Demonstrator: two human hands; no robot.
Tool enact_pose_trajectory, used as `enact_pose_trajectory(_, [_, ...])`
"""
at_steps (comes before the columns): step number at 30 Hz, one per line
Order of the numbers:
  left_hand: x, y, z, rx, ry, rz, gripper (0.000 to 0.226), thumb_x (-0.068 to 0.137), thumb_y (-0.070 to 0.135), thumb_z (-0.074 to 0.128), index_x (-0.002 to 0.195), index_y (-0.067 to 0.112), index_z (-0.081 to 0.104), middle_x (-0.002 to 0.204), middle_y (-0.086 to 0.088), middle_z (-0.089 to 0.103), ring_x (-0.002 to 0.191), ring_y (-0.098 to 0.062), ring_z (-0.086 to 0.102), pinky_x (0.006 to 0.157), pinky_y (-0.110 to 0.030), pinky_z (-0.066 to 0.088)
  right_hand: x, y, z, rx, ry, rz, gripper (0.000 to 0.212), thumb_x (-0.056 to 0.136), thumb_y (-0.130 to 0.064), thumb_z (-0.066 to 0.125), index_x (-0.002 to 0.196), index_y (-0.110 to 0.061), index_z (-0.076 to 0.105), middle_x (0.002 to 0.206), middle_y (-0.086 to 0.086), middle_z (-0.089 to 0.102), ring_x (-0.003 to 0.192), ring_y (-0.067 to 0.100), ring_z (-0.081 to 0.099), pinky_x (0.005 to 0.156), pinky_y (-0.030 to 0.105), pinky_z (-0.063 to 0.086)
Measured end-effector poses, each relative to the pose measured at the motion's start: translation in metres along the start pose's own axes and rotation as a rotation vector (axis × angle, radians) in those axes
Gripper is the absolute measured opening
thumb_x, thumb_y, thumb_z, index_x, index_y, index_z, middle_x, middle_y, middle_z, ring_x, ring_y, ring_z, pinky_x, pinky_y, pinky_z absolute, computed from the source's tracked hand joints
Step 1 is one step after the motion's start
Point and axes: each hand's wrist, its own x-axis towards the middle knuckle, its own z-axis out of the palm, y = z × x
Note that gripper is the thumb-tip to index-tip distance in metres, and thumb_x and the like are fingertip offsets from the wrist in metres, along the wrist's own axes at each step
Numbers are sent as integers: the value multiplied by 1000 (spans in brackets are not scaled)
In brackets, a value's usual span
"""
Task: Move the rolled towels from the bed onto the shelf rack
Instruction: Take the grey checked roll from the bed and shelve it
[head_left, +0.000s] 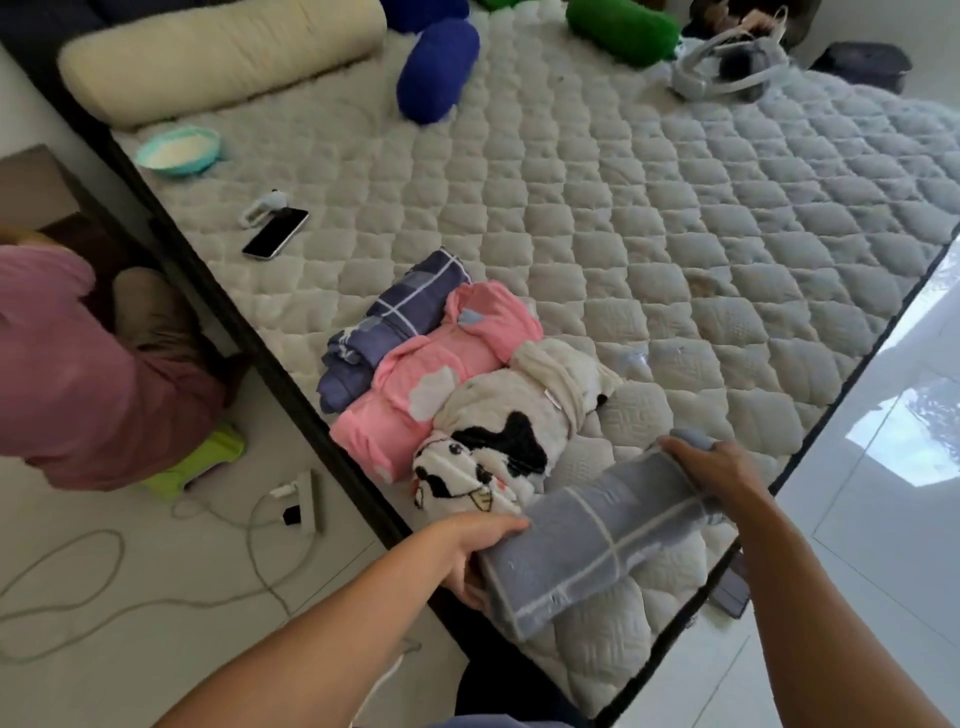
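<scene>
Fingers (498, 525) gripping soft grey towel roll (597, 540)

I am standing in a home bedroom: a quilted bed (623, 218) fills my view, a cream bolster (218, 52) at eleven o'clock, a phone (275, 232) beside it, and glossy floor tiles (883, 467), probably marble-look, at three o'clock.
</scene>
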Motion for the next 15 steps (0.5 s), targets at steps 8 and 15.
enact_pose_trajectory(8, [-87, -98, -91, 23, 228, 328, 48, 80, 54, 65, 111, 19, 62, 104, -3, 64, 88, -19, 61, 73, -31, 51, -129, 3, 52, 273, -109, 43, 66, 75, -56, 67, 111, -2, 53, 104, 19, 58, 84, 31, 58, 70, 39, 51])
enact_pose_trajectory(15, [-177, -271, -179, -547, 468, 626, 30, 82, 42, 68, 102, 20, 61, 106, 1, 64, 93, -15, 55, 70, -29, 37, -266, -53, 136, 360, -363, -77, 53, 82, -41, 68, 117, -4, 53, 119, 12, 53, 103, 34, 55, 79, 53, 54])
